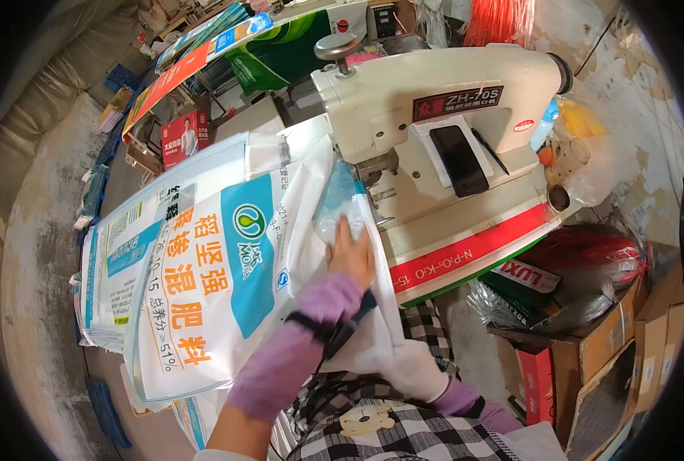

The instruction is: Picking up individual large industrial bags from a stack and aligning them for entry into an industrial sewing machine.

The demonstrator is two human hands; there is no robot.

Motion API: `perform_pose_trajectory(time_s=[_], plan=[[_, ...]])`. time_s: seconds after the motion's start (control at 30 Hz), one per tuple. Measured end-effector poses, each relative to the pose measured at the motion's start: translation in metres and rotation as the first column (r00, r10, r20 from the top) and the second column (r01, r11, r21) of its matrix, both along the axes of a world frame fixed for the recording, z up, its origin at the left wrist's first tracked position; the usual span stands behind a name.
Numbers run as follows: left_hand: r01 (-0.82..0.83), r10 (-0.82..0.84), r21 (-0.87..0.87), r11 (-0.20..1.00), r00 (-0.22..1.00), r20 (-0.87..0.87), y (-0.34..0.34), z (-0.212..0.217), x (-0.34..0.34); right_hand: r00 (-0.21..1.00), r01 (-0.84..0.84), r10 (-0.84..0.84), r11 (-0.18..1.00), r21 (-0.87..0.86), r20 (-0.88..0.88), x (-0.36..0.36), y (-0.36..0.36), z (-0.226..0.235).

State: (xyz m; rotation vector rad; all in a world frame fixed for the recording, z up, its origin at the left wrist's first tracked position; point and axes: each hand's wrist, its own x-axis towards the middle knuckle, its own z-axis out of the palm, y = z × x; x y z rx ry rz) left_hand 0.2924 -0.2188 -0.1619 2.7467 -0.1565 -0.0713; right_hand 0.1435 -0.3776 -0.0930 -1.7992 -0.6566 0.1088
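A cream sewing machine (pixel 403 84) stands just beyond the right edge of a printed sack (pixel 211 261), its stitching head close to the sack's upper corner. Under the machine's arm, 1 black phone (pixel 458 160) lies on white paper (pixel 432 154), with 1 dark pen (pixel 489 150) beside it, so these take up part of the bed. To the right are a clear bag (pixel 594 173) with yellow and orange contents, open cardboard boxes (pixel 597 338) and glossy red strands (pixel 611 261); a red box (pixel 184 138) sits at upper left. The sack lies across the worktable, partly over a stack of other sacks (pixel 119 261), and its lower right part reaches the person's black-and-white checked apron (pixel 388 434). The left forearm, in a purple knit sleeve with a black band, covers part of it. The sack is smooth, white and flat, with orange and teal print; near its mouth, crinkled translucent bluish film (pixel 336 196) shows. The left hand (pixel 351 257) rests on this, fingers extended and slightly parted, apparently pressing rather than grasping. The right hand (pixel 415 370), white-gloved, is at the sack's near edge; its fingertips are hidden, so I cannot tell how far they close or whether they grip.
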Motion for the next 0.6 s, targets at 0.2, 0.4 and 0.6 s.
perform_pose_trajectory(time_s=[0.2,0.4,0.6], plan=[[0.512,-0.502,0.044,0.858,0.853,-0.145,0.12,0.152,-0.147,0.907,0.121,-0.127,0.992,-0.041,-0.402,0.013,-0.031,-0.074],[-0.569,0.543,0.676,0.468,0.789,0.288,0.344,0.153,-0.154,0.956,0.013,-0.071,0.979,-0.203,-0.283,0.067,0.002,-0.078],[-0.639,0.625,0.62,0.457,0.726,0.287,0.527,0.1,-0.169,0.97,0.165,-0.185,0.977,-0.132,-0.157,0.077,0.042,-0.025]])
